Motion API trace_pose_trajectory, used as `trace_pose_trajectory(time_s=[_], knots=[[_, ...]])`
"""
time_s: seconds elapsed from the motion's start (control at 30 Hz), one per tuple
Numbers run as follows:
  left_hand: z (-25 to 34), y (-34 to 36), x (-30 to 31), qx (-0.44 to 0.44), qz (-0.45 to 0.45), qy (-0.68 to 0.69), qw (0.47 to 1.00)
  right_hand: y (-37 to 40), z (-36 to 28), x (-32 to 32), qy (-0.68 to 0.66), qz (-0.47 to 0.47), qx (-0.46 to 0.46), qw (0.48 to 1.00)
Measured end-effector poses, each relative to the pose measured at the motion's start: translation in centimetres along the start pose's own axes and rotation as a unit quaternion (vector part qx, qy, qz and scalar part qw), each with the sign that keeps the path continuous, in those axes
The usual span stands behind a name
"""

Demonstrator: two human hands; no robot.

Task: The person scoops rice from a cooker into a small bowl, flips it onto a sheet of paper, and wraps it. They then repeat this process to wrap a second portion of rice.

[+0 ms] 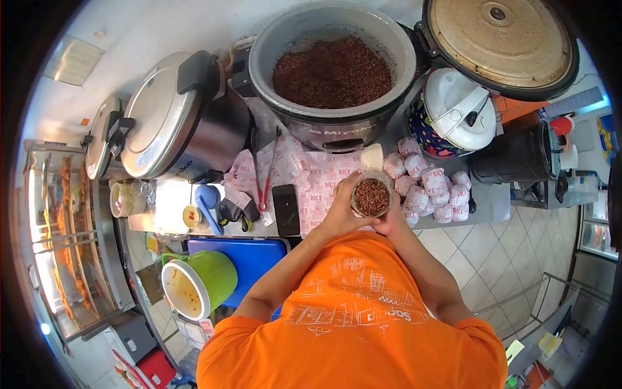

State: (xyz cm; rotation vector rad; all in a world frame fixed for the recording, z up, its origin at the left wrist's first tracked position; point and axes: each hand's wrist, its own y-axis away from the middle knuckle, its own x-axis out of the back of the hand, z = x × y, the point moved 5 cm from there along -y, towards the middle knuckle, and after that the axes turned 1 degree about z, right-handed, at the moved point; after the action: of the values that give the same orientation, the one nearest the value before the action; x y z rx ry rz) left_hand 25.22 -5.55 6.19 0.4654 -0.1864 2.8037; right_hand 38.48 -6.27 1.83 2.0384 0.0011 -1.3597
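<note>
A round clear container of reddish-brown rice (372, 197) is held close to my body at the table's front edge. My left hand (343, 206) wraps around its left side. On the other side my right hand (391, 219) closes around its right and lower edge. Just beyond it lies a cream-coloured scoop-like piece (372, 156), partly covered by the container. Printed wrapping paper (324, 183) marked RICE is spread under and left of my hands. To the right sit several paper-wrapped rice portions (435, 184), piled together.
A large open rice cooker (334, 123) with brown rice stands at the back, its lid (502, 42) raised at right. Closed cookers (159, 117) stand left. Red-handled tongs (265, 188), a phone (285, 210) and a blue ladle (207, 201) lie left. Below is a green bucket (217, 280).
</note>
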Motion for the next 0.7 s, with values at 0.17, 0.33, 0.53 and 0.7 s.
trace_pose_trajectory(time_s=[0.17,0.33,0.53,0.7], knots=[[-0.7,0.1,-0.1,0.007,0.021,0.104,0.994,0.2,0.9,-1.6,0.016,0.015,-0.007,1.000],[-3.0,2.0,3.2,0.136,0.027,0.396,0.908,1.2,-1.0,0.5,0.089,0.070,0.032,0.993],[-6.8,3.6,6.0,0.134,0.007,0.584,0.801,1.4,-3.1,4.2,-0.005,-0.009,-0.043,0.999],[-9.0,2.9,6.8,0.158,0.048,0.616,0.771,2.3,-5.3,2.6,0.043,0.034,-0.002,0.999]])
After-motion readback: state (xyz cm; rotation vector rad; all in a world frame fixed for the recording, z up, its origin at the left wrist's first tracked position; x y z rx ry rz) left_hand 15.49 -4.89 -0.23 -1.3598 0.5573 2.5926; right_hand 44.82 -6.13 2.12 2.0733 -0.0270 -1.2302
